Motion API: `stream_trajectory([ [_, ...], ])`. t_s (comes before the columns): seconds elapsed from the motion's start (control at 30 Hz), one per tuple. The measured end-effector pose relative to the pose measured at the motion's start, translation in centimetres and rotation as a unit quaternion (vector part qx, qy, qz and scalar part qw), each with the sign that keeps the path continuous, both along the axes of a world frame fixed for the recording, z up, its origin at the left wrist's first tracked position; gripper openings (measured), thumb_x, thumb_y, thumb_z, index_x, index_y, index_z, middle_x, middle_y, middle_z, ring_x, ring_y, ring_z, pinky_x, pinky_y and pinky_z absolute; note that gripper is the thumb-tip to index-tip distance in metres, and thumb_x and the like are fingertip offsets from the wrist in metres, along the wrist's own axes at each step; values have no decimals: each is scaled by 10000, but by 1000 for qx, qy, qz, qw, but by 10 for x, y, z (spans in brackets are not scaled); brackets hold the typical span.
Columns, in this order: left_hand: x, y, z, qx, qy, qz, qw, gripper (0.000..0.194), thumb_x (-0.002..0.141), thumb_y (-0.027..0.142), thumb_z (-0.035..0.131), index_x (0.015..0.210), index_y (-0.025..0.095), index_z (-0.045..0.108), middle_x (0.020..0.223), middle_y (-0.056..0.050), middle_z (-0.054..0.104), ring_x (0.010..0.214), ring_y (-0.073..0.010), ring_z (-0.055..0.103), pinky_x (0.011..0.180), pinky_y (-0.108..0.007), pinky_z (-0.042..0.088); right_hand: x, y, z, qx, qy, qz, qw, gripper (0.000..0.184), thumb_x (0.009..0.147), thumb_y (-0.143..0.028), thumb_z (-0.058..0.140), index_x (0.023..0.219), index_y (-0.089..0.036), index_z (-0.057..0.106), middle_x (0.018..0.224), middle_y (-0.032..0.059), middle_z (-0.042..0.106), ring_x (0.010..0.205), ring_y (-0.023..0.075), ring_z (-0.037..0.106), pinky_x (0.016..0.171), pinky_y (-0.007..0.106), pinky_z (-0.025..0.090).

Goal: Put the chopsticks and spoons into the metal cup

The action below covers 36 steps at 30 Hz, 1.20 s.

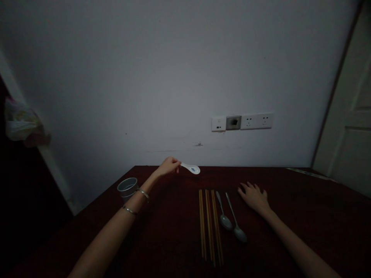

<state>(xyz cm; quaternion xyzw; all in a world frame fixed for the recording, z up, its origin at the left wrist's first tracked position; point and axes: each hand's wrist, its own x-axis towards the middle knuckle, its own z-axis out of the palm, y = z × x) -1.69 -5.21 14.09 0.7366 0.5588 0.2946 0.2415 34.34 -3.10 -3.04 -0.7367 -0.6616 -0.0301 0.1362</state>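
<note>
At dk-red tbl (171,220), L grip (170,166) pinched on smooth, curved wht spoon (193,169); R grip (255,197) splayed flat, empty.

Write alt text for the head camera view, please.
A person's left hand holds a white soup spoon by its handle above a dark red table; the right hand rests open on it. Between the arms lie three pairs of chopsticks and two metal spoons; a round grey container stands partly behind the left forearm.

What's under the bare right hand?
The bare right hand rests palm down on the flat, dark red table, which shows around it. It covers the spot beneath, so I can't see there.
</note>
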Motion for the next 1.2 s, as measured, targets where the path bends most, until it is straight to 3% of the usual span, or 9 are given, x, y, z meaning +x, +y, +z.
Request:
stream_trajectory([
  [0.2, 33, -17, 13, 52, 13, -73, 996, 426, 807, 436, 440, 528, 129, 537, 387, 43, 409, 364, -55, 323, 408, -194, 233, 2, -3, 2, 3, 20, 13, 1000, 508, 857, -440, 320, 1269, -198, 492, 1377, 123, 399, 1274, 355, 297, 961, 600, 232],
  [0.37, 54, -20, 6, 58, 20, -121, 991, 479, 822, 480, 408, 515, 134, 533, 384, 44, 387, 370, -60, 331, 417, -198, 239, -9, -8, 40, 80, 69, 85, 991, 342, 797, -252, 446, 1045, -141, 654, 1310, 159, 465, 1231, 327, 371, 954, 506, 318],
  [0.5, 68, -22, -3, 46, 1, -144, 989, 495, 833, 503, 378, 528, 141, 519, 398, 43, 403, 369, -60, 338, 419, -197, 250, -35, -19, 94, 161, 282, 185, 928, 258, 724, -192, 501, 880, -152, 702, 1036, 103, 651, 1001, 207, 573, 902, 320, 405],
  [0.6, 76, -24, -9, 34, -14, -159, 987, 504, 834, 519, 369, 531, 143, 511, 399, 44, 397, 371, -61, 336, 417, -196, 249, -56, -38, 126, 88, 413, 267, 866, 240, 694, -278, 579, 850, -143, 703, 771, 58, 684, 704, 163, 611, 677, 276, 468],
  [0.67, 81, -25, -12, 30, -26, -168, 985, 513, 833, 528, 367, 526, 142, 509, 396, 46, 384, 375, -62, 329, 416, -197, 242, -68, -52, 138, 30, 442, 297, 846, 281, 681, -335, 617, 859, -133, 698, 632, 30, 646, 511, 112, 530, 502, 231, 417],
  [0.73, 85, -26, -14, 27, -40, -176, 983, 521, 832, 535, 368, 519, 142, 506, 397, 47, 375, 382, -62, 326, 421, -199, 243, -75, -62, 142, -17, 458, 315, 831, 309, 673, -375, 636, 843, -124, 696, 596, 20, 624, 434, 77, 454, 419, 204, 350],
  [0.83, 90, -25, -19, 17, -57, -188, 980, 525, 835, 539, 364, 511, 147, 492, 405, 44, 387, 387, -61, 328, 429, -201, 251, -81, -67, 140, -19, 464, 329, 822, 313, 637, -384, 678, 789, -111, 696, 625, 34, 632, 477, 77, 475, 439, 198, 354],
  [1.07, 92, -21, -27, 6, -73, -177, 981, 525, 847, 531, 346, 507, 156, 484, 403, 37, 403, 391, -67, 343, 440, -208, 269, -88, -65, 132, -18, 433, 302, 849, 299, 653, -393, 666, 716, -104, 708, 550, 31, 612, 436, 67, 443, 388, 178, 302],
  [1.2, 93, -21, -30, 12, -75, -178, 981, 524, 843, 527, 364, 497, 153, 486, 415, 33, 415, 406, -67, 353, 455, -209, 277, -91, -65, 128, -23, 443, 302, 844, 282, 672, -379, 652, 704, -104, 705, 556, 31, 623, 414, 57, 436, 365, 166, 304],
])
